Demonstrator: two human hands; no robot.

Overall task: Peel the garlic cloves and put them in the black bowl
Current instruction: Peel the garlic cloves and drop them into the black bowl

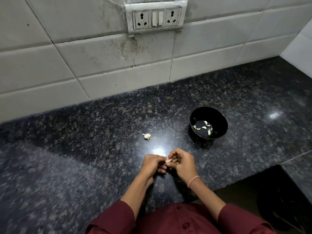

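A small garlic clove [168,160] is pinched between my two hands, low over the dark granite counter [84,149]. My left hand [152,164] grips it from the left. The fingertips of my right hand [183,163] pull a thin strip of skin off it. The black bowl [217,119] stands to the upper right of my hands, with several peeled cloves [203,127] lying in its bottom. A partial garlic bulb [147,136] lies on the counter above and left of my hands.
A white tiled wall [101,65] with a socket and switch panel [156,18] runs behind the counter. The counter's edge steps back at the lower right, over a dark gap holding a round dark bin [283,205].
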